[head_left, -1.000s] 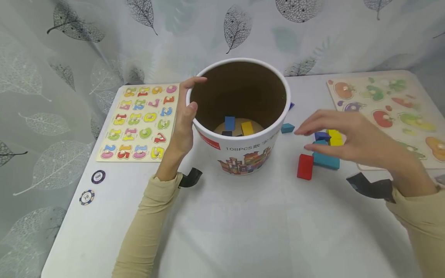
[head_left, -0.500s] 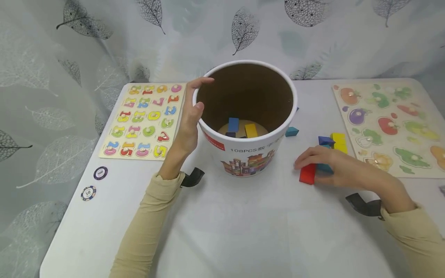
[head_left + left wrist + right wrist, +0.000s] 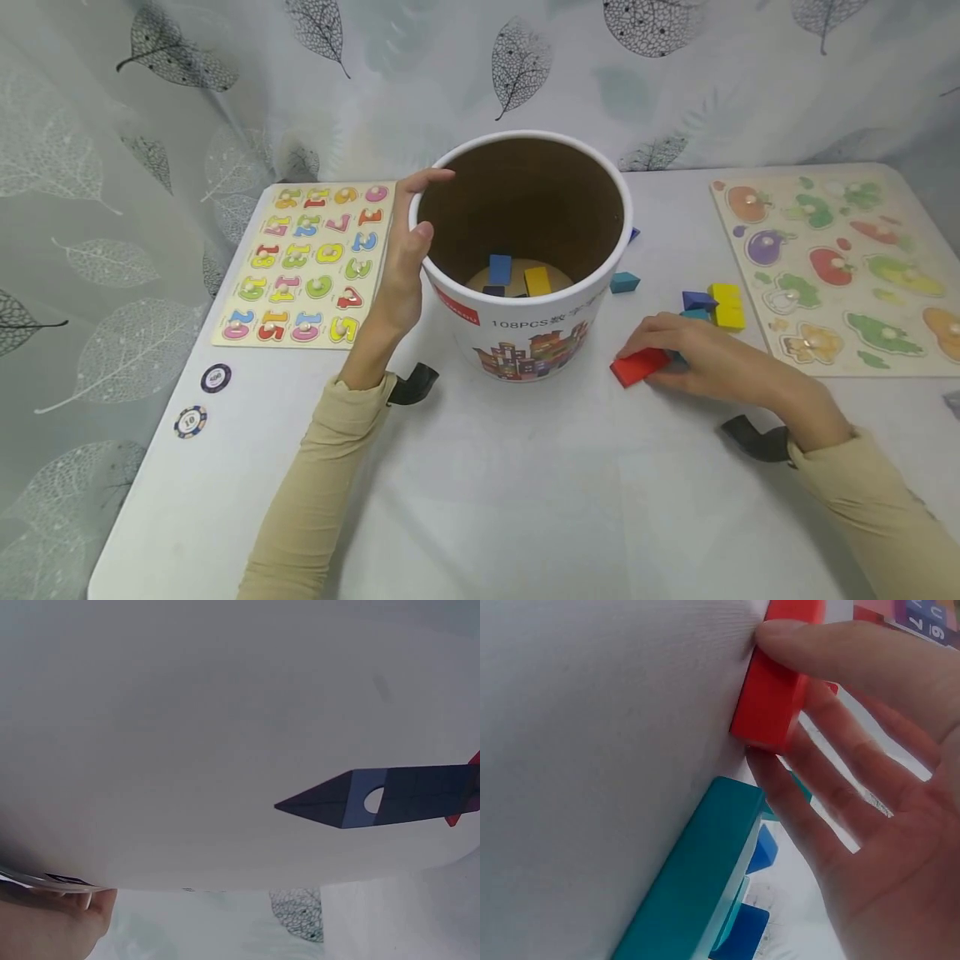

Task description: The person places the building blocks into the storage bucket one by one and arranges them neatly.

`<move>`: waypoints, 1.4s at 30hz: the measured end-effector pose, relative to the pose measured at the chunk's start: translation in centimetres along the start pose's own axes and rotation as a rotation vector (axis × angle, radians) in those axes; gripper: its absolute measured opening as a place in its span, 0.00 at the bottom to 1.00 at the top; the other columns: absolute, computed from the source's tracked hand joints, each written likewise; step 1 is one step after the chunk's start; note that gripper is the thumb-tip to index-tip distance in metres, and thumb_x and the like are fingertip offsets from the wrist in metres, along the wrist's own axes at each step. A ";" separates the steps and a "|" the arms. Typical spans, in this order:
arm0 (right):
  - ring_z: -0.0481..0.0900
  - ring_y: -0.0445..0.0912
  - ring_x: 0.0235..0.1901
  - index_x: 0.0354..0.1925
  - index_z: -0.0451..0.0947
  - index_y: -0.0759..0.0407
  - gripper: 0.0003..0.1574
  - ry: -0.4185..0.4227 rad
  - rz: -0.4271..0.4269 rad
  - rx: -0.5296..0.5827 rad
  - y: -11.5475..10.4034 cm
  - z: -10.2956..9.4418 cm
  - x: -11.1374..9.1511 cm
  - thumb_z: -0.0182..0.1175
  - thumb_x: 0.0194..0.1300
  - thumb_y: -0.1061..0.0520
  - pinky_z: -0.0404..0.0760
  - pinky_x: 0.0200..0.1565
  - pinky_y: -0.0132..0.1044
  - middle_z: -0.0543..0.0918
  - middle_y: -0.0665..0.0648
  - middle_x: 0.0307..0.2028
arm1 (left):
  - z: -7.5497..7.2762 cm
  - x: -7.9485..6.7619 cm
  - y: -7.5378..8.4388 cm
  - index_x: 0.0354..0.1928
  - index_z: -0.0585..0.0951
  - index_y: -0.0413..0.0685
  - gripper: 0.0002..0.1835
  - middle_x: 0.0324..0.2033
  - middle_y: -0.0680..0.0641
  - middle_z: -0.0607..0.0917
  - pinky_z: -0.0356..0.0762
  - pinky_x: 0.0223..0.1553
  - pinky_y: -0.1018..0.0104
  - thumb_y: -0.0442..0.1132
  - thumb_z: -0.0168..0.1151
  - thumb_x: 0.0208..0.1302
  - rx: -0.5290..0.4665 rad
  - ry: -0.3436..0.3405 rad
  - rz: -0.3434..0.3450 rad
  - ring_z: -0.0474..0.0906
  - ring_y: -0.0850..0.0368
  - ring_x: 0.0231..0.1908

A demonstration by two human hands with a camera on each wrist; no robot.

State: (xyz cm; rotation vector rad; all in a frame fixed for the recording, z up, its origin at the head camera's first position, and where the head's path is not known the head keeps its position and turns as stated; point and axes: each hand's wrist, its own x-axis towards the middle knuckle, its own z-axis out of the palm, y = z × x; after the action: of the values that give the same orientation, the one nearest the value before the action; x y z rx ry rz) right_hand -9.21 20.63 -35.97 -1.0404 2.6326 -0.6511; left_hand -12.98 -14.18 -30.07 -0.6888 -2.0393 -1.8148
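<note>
My left hand (image 3: 401, 279) grips the left rim of a large white bucket (image 3: 465, 329), thumb and a finger hooked over the edge. Inside lie a blue block (image 3: 499, 269), a yellow block (image 3: 537, 281) and dark pieces. Right of the bucket, my right hand (image 3: 701, 354) pinches a red block (image 3: 636, 367) between thumb and fingers. The right wrist view shows the thumb across the red block (image 3: 769, 697), which is low over the table or touching it; I cannot tell which. Beside it lies a long teal block (image 3: 697, 862), mostly hidden by the hand in the head view.
Yellow blocks (image 3: 726, 306), a dark blue triangular block (image 3: 698, 300) and a small teal block (image 3: 624, 282) lie near the right hand. A vegetable puzzle board (image 3: 810, 292) is at right, a number puzzle board (image 3: 300, 267) at left. Two round chips (image 3: 216, 378) lie at far left.
My right hand has come down onto the red block, taken hold of it and shifted it slightly left, turning it. The left hand stays on the bucket rim.
</note>
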 end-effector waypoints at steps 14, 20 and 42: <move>0.70 0.25 0.49 0.52 0.83 0.49 0.41 0.423 -0.092 -0.058 -2.1 -9.1 -0.3 0.80 0.36 0.66 0.67 0.48 0.13 0.82 0.44 0.46 | 0.0 0.0 0.0 0.65 0.64 0.41 0.53 0.61 0.42 0.70 0.65 0.63 0.49 0.79 0.47 0.53 -0.001 0.007 -0.007 0.66 0.51 0.61; 0.69 0.23 0.49 0.55 0.81 0.59 0.41 0.593 -0.173 -0.125 -4.5 -13.1 1.6 0.78 0.39 0.70 0.66 0.51 0.13 0.84 0.60 0.47 | 0.0 0.0 0.0 0.65 0.64 0.41 0.53 0.61 0.42 0.70 0.65 0.63 0.50 0.79 0.47 0.53 -0.009 0.009 -0.008 0.66 0.51 0.61; 0.81 0.43 0.45 0.54 0.80 0.66 0.33 0.577 -0.334 0.371 -9.5 -10.4 8.9 0.71 0.45 0.76 0.79 0.46 0.25 0.83 0.51 0.46 | 0.0 0.0 0.0 0.65 0.64 0.40 0.52 0.62 0.41 0.70 0.65 0.62 0.44 0.78 0.47 0.54 0.003 0.005 -0.005 0.65 0.49 0.61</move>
State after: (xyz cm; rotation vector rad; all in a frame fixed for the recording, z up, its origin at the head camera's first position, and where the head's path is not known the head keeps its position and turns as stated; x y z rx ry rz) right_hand -13.95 11.59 -22.78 -1.3341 2.6164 -1.6607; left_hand -12.92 -14.19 -30.06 -0.6777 -2.0417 -1.8142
